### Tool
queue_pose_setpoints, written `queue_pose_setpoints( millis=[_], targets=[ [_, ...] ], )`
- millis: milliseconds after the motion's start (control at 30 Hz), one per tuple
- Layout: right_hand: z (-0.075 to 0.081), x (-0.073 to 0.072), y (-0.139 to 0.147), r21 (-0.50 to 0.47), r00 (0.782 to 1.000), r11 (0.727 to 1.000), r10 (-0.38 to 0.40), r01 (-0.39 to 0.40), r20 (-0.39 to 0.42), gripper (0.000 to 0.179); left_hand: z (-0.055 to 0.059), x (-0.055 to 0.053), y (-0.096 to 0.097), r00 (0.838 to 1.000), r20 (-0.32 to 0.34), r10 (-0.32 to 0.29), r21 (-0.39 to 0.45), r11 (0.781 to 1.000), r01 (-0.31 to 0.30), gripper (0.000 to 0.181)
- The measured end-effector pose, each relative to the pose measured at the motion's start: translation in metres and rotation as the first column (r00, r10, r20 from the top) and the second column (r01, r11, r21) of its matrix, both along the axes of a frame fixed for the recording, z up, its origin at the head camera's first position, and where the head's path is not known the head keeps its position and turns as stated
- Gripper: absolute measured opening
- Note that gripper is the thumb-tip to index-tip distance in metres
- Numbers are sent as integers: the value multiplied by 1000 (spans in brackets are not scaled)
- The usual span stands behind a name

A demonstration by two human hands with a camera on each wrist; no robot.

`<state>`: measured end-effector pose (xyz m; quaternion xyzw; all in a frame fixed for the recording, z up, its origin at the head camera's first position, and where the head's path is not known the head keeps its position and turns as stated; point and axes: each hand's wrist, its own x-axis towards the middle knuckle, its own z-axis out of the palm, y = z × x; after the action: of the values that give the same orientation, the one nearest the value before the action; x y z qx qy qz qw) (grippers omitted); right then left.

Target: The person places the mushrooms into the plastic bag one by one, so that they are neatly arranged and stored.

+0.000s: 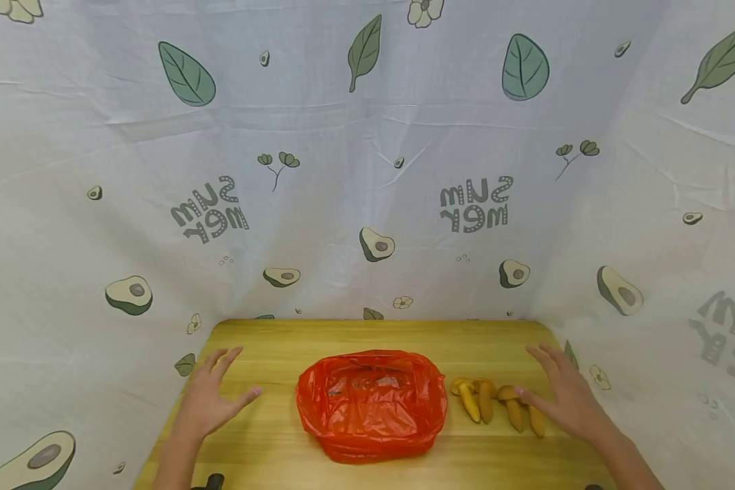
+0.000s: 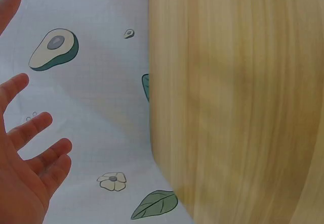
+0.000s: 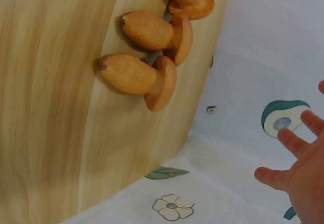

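Observation:
In the head view a red plastic bag [image 1: 373,446] lies on the table with its mouth spread wide. Several yellow-brown mushrooms [image 1: 485,403] lie in a row to its right; three of these mushrooms [image 3: 147,29] show in the right wrist view. My left hand [image 1: 207,401] is held over the table's left side, fingers spread, holding nothing. On the right, my right hand [image 1: 563,395] hovers beside the mushrooms with spread fingers, partly covering the rightmost one in the head view. It holds nothing; whether it touches that mushroom cannot be told from the head view, but the right wrist view shows them apart.
The wood-grain table [image 1: 269,340] has rounded far corners. A white cloth [image 1: 343,197] printed with avocados, leaves and letters hangs around its back and sides. A small black object [image 1: 215,481] shows at the bottom edge by my left wrist.

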<state>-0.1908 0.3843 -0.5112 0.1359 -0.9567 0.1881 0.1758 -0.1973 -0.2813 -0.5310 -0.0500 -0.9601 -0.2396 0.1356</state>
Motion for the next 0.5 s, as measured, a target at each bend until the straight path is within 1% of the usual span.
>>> queue_pose_setpoints(
  millis=[133,333,500],
  targets=[
    [-4,1,-2,4,1000,1000,-6,6,0,83,-9,0,8,999,38,-11,38,999,10,88],
    [-13,4,-4,3,999,1000,-19,19,43,80,-23,-2,23,998,43,-55,128,991,49,79],
    [-20,9,-7,-10,995,999,-34,35,89,79,-34,-2,37,995,73,-65,177,983,51,77]
  ],
)
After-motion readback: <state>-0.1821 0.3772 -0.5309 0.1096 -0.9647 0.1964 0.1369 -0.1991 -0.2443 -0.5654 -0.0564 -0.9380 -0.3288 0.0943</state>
